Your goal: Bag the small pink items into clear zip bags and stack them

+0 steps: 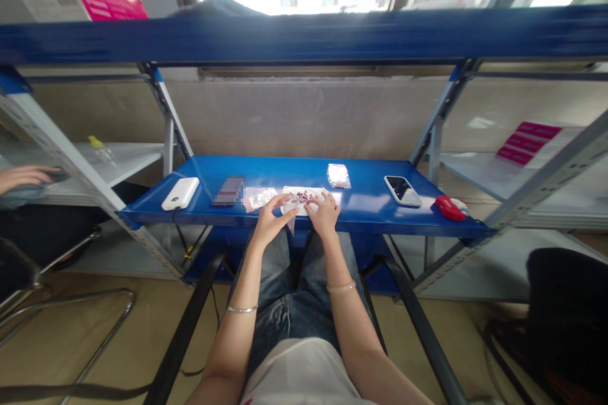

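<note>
A small white sheet or shallow tray lies near the front edge of the blue shelf, with several small dark red pieces scattered on it. At its left side is my left hand, thumb and forefinger apart and touching the sheet. My right hand rests over the right part, fingers bent and thumb close to the forefinger beside the red pieces. Whatever lies between those fingertips is too small to make out. Part of a clear plastic bag hangs over the shelf edge between my hands.
Clear bags lie left of my hands, and a bag of white items sits farther back. A white power bank, a phone and a red object are on the blue shelf. Another person's hand shows at far left.
</note>
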Demonstrator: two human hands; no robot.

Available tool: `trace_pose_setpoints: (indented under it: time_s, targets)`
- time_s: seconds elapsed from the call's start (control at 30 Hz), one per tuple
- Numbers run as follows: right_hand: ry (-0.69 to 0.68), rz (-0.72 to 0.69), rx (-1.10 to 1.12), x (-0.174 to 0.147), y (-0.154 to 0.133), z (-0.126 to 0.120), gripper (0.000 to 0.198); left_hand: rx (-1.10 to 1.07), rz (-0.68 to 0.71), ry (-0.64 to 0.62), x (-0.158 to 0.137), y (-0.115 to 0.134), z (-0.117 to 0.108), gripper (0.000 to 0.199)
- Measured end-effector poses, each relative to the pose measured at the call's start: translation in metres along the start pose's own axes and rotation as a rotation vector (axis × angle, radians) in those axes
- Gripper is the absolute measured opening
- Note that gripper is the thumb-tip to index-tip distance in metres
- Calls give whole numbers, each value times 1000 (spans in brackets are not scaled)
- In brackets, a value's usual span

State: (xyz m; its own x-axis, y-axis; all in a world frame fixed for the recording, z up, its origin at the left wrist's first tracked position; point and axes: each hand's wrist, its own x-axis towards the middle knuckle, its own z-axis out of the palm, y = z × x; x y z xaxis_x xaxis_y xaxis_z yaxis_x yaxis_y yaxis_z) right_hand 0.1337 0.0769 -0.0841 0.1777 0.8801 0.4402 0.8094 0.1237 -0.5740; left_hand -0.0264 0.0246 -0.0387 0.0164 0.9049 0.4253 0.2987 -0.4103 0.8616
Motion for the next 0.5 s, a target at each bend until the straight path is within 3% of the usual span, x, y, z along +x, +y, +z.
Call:
trace_pose_setpoints:
  time_s: [0.3,0.5]
  targets:
    - [27,-24,25,5,-1,6,14,-25,-44,-73,-1,3,0,43]
    - [128,-57,348,10,-9,-11,15,-9,-73,-99,-2,3,0,46]
